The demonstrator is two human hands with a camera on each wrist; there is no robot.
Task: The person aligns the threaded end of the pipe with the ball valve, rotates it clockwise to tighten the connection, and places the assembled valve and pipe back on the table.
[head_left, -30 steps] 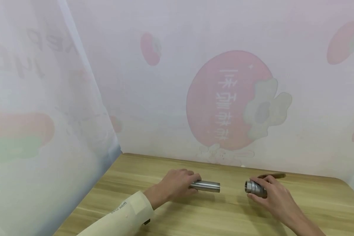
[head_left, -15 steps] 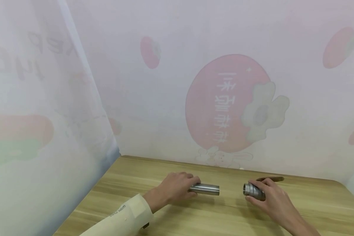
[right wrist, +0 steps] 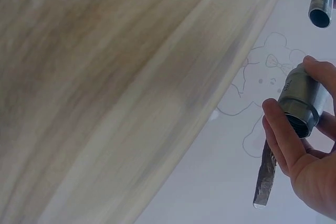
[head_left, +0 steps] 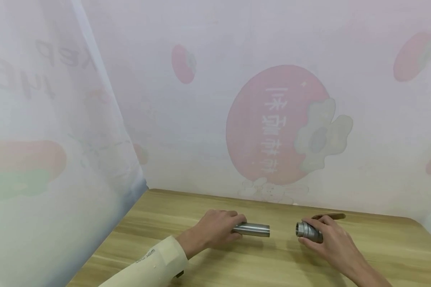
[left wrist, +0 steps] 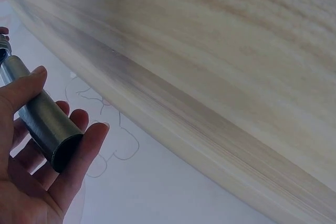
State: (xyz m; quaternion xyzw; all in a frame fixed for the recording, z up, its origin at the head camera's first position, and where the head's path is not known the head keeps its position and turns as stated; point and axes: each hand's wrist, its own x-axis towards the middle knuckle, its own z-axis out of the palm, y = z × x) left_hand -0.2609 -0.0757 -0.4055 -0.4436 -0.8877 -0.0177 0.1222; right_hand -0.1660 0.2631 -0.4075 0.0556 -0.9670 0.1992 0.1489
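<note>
In the head view my left hand [head_left: 215, 229] grips a smooth steel pipe [head_left: 256, 229] above the table, its free end facing right. My right hand [head_left: 335, 243] holds a grey metal ball valve [head_left: 309, 232] by its body, with a hexagonal open end turned toward the pipe. A brownish lever handle [head_left: 335, 216] sticks out behind the right fingers. Pipe and valve are apart, roughly in line. The left wrist view has the thumb and fingers around the pipe [left wrist: 50, 124]. Up close in the right wrist view, thumb and fingers pinch the valve [right wrist: 304, 95]; its lever [right wrist: 264, 179] hangs down.
Beneath both hands lies a wood-grain table [head_left: 158, 223] with rounded back corners. A pale printed curtain [head_left: 201, 139] stands directly behind it, and another hanging cloth [head_left: 57, 223] closes off the left side. A small dark object [head_left: 179, 274] shows under the left sleeve.
The hands and what they hold stay nearly in place. The left hand with the pipe has shifted slightly right, narrowing the gap to the valve a little. The head view has tilted slightly.
</note>
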